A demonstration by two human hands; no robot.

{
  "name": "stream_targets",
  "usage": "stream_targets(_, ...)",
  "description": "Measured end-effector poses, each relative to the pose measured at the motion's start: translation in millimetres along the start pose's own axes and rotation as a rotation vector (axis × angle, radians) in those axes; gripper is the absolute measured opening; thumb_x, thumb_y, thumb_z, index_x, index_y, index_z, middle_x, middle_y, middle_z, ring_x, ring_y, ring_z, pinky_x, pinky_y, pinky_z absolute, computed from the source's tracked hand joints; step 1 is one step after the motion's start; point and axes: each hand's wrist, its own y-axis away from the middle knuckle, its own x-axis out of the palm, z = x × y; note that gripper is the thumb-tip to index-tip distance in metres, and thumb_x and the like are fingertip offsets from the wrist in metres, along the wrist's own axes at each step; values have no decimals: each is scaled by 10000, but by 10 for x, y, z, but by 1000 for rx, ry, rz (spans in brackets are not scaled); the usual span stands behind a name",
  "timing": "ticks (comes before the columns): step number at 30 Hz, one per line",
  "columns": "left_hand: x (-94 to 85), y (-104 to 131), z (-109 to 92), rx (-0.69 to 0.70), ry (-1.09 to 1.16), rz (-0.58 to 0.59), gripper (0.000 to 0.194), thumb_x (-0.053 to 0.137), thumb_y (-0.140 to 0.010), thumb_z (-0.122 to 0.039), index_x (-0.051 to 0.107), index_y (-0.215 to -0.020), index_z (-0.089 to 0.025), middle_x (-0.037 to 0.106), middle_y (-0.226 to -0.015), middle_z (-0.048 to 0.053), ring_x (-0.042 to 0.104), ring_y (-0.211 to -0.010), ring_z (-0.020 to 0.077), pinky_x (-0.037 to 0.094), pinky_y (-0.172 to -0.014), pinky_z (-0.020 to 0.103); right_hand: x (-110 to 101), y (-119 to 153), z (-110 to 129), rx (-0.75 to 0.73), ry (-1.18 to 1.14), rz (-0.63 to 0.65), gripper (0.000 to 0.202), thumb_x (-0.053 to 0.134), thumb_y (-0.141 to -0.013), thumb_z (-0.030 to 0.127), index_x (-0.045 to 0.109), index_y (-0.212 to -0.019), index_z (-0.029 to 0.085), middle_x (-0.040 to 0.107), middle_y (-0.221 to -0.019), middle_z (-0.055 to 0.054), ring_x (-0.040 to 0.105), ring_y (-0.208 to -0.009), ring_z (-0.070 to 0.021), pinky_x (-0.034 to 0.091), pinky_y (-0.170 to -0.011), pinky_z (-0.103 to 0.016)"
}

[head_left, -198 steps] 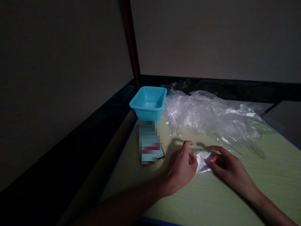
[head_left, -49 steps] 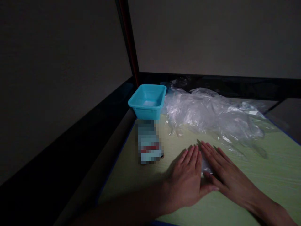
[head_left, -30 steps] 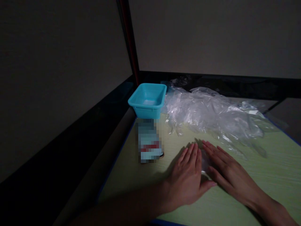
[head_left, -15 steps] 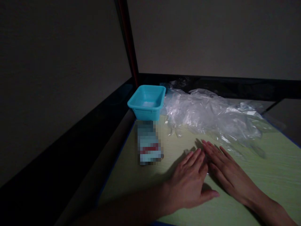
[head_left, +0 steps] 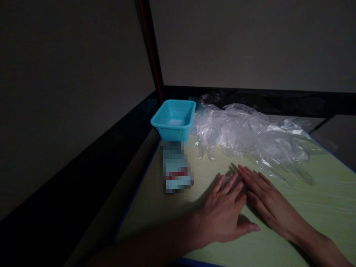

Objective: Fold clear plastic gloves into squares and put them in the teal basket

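My left hand [head_left: 224, 213] lies palm down with its fingers spread over a small piece of clear plastic [head_left: 228, 179] on the pale green tabletop [head_left: 314, 200]. The plastic is mostly hidden under the fingers. Just to the right, my right hand [head_left: 265, 198] rests flat with its fingers stretched out, its fingertips close beside those of the left. Beyond both hands spreads a crumpled heap of clear plastic bags [head_left: 244, 133].
An open blue basin [head_left: 174, 129] stands at the table's far left corner. A pixelated, phone-like object [head_left: 176, 167] lies in front of it. Walls with a dark ledge [head_left: 278, 104] border the table behind and at left.
The fingers of my left hand have spread a little more and shifted slightly, showing more of the clear piece. My right hand has barely moved.
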Motion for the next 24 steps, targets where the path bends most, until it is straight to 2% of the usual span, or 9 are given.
stream_targets(10, 10, 6, -5, -20, 13, 20, 643, 290, -881, -612, 364, -1308, -136, 340, -1430, 119, 150, -1363, 267, 133, -1100, 461, -9, 3, 7, 0, -23, -21, 548, 291, -938, 257, 83, -1443, 231, 274, -1470, -71, 255, -1333, -219, 280, -1045, -510)
stream_targets(14, -7, 5, -6, -33, -26, -1, 615, 290, -911, -548, 342, -1323, -94, 286, -1455, 137, 115, -1370, 261, 127, -1108, 442, -51, 4, 13, 16, -47, -87, 480, 336, -927, 268, 259, -1396, 203, 348, -1430, -97, 339, -1291, -241, 345, -1011, -486)
stream_targets(18, 11, 0, -4, -110, -67, -44, 636, 255, -939, -487, 245, -1372, -22, 198, -1479, 158, 88, -1372, 239, 134, -1119, 364, -101, 17, 13, 24, -101, -235, 332, 414, -891, 262, 507, -1205, 208, 570, -1202, -96, 527, -1112, -246, 463, -891, -407)
stream_targets(21, 37, 2, -6, -140, -75, -51, 620, 241, -947, -465, 238, -1377, -19, 189, -1481, 155, 80, -1372, 233, 137, -1120, 344, -107, 26, 8, -48, -119, -301, 270, 434, -875, 209, 563, -1112, 213, 642, -1023, -80, 589, -996, -229, 489, -829, -380)
stream_targets(24, 62, 10, -6, -169, -77, -50, 612, 237, -952, -441, 217, -1383, -7, 183, -1481, 161, 73, -1371, 232, 138, -1120, 338, -81, 19, -1, -43, -92, -266, 293, 430, -874, 214, 561, -1135, 190, 642, -1064, -94, 585, -1019, -235, 487, -855, -399)
